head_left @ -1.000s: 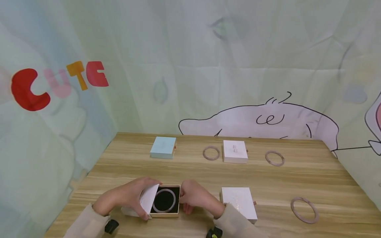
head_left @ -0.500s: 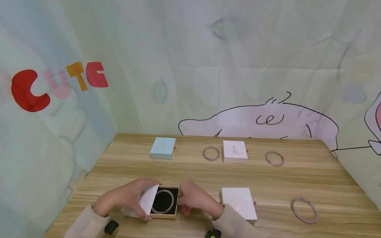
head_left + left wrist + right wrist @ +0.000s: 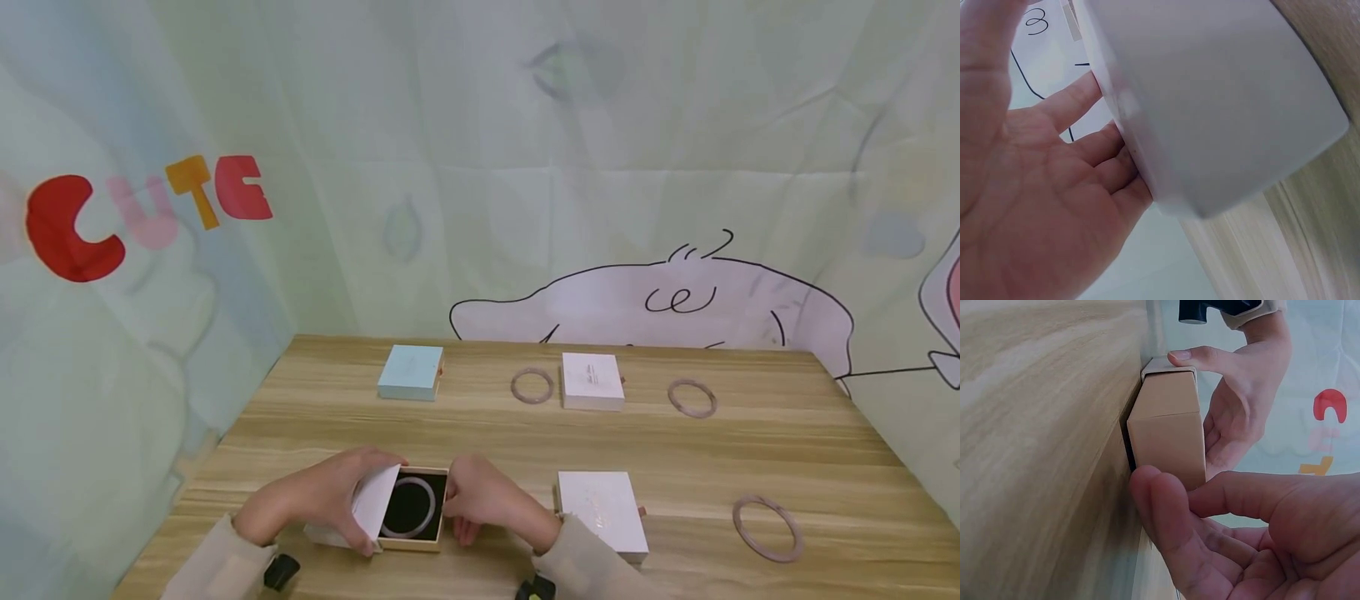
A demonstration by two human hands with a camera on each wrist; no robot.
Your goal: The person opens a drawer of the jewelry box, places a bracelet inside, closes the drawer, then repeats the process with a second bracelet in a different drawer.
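Observation:
A white sliding gift box (image 3: 375, 498) stands near the table's front, its tan drawer (image 3: 1169, 450) partly out to the right. On the drawer's black lining lies a pale mauve bangle (image 3: 432, 505), its left edge overlapped by the sleeve. My left hand (image 3: 333, 496) grips the white sleeve, thumb on the near side and fingers on the far side. At the drawer's outer end, my right hand (image 3: 483, 493) has curled fingers, with thumb and fingertips together against the end wall. Whatever lies between those fingertips is hidden.
A light blue box (image 3: 411, 372) sits at the back left. Farther right are a bangle (image 3: 514, 387), a white box (image 3: 590, 380) and another bangle (image 3: 697, 415). Beside my right forearm lies a white box (image 3: 600, 504), with a bangle (image 3: 738, 523) to its right.
The drawer has slid slightly left into the sleeve, carrying the bangle along. My right hand has moved left with it, while my left hand keeps its place on the sleeve.

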